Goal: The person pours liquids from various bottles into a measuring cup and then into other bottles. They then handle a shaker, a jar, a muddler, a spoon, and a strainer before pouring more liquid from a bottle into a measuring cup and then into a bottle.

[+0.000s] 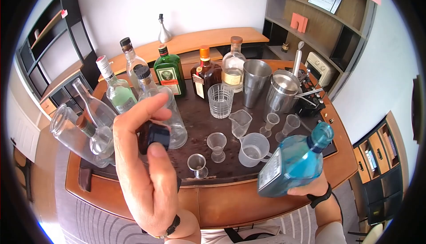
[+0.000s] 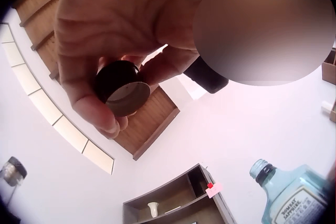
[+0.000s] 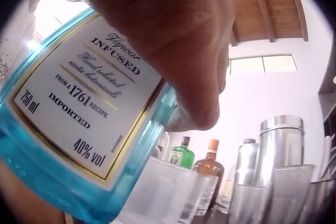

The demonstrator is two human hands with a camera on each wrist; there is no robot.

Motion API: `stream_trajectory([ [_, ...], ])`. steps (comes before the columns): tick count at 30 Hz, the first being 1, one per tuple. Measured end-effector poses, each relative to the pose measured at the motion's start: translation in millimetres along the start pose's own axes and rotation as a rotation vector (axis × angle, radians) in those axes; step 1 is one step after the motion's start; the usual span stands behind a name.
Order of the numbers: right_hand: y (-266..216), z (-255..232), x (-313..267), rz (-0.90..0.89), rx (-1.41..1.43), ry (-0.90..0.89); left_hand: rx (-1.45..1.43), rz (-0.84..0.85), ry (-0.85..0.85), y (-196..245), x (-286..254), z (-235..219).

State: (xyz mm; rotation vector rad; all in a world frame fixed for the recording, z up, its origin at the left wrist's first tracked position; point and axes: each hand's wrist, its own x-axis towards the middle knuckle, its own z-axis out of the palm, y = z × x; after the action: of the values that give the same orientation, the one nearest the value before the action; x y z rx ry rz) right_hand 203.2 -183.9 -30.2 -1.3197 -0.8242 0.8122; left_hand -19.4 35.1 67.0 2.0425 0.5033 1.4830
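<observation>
The left hand (image 1: pixel 146 177), raised over the table's near left part, pinches a dark round cap (image 1: pixel 158 136) between thumb and fingers. In the left wrist view the cap (image 2: pixel 124 88) shows its hollow underside. At the right, the right hand (image 1: pixel 310 186) grips a blue glass bottle (image 1: pixel 290 164), uncapped and tilted with its neck to the upper right. The bottle's label (image 3: pixel 86 98) fills much of the right wrist view, beside the right hand (image 3: pixel 168 40). A plastic measuring cup (image 1: pixel 254 150) stands just left of the bottle; steel and glass jiggers (image 1: pixel 197 164) are between the hands.
Several liquor bottles (image 1: pixel 168 73) stand along the back of the table (image 1: pixel 213 204). Metal shakers (image 1: pixel 256 84), a ridged glass (image 1: pixel 220 101) and a small pitcher (image 1: pixel 241 123) are near the middle. Empty glass bottles and a jar (image 1: pixel 71 128) crowd the left side.
</observation>
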Motion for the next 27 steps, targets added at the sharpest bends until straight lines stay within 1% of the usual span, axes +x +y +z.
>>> stream_trajectory([
  [1,2.3,8.2,2.5,-0.003,0.008,-0.038,-0.020,0.008,-0.007,1.9,-0.4,-3.2],
  [2,3.0,17.7,5.0,-0.007,0.013,-0.077,0.016,-0.063,0.017,4.7,-0.6,-5.1],
  [3,3.2,24.2,6.6,-0.009,0.016,-0.117,0.034,-0.109,-0.008,4.7,-1.4,-7.0],
  [4,8.2,26.6,10.4,-0.040,-0.046,-0.189,0.056,-0.154,-0.032,1.4,-2.1,-8.5],
  [5,7.8,31.5,11.3,-0.065,-0.049,-0.199,0.082,-0.195,-0.056,-2.1,-2.9,-9.5],
  [7,8.0,41.0,15.1,-0.120,-0.048,-0.224,0.257,-0.171,-0.155,-10.6,-9.6,-6.8],
  [8,8.7,42.8,17.2,-0.121,-0.022,-0.243,0.395,-0.077,-0.214,-19.5,-17.4,-8.5],
  [9,9.7,44.0,18.2,-0.125,-0.023,-0.240,0.478,-0.043,-0.288,-25.0,-25.5,-10.4],
  [11,11.3,44.2,18.5,-0.126,-0.028,-0.228,0.570,-0.195,-0.477,-41.1,-51.8,-13.5],
  [13,14.4,42.6,19.5,-0.137,-0.011,-0.223,0.654,-0.249,-0.600,-63.2,-78.4,-11.8],
  [14,15.2,41.5,19.3,-0.141,-0.006,-0.223,0.651,-0.321,-0.636,-71.4,-86.3,-8.9],
  [17,14.8,39.8,16.7,-0.153,0.012,-0.215,0.551,-0.471,-0.682,-98.3,-100.7,3.4],
  [18,14.5,39.2,15.2,-0.155,0.011,-0.211,0.528,-0.467,-0.695,-110.2,-104.4,6.6],
  [24,12.4,32.4,2.2,-0.139,0.042,-0.187,0.384,-0.438,-0.636,-140.5,-108.8,25.0],
  [27,11.6,27.8,-1.9,-0.142,0.047,-0.175,0.387,-0.498,-0.640,-155.7,-106.7,33.9],
])
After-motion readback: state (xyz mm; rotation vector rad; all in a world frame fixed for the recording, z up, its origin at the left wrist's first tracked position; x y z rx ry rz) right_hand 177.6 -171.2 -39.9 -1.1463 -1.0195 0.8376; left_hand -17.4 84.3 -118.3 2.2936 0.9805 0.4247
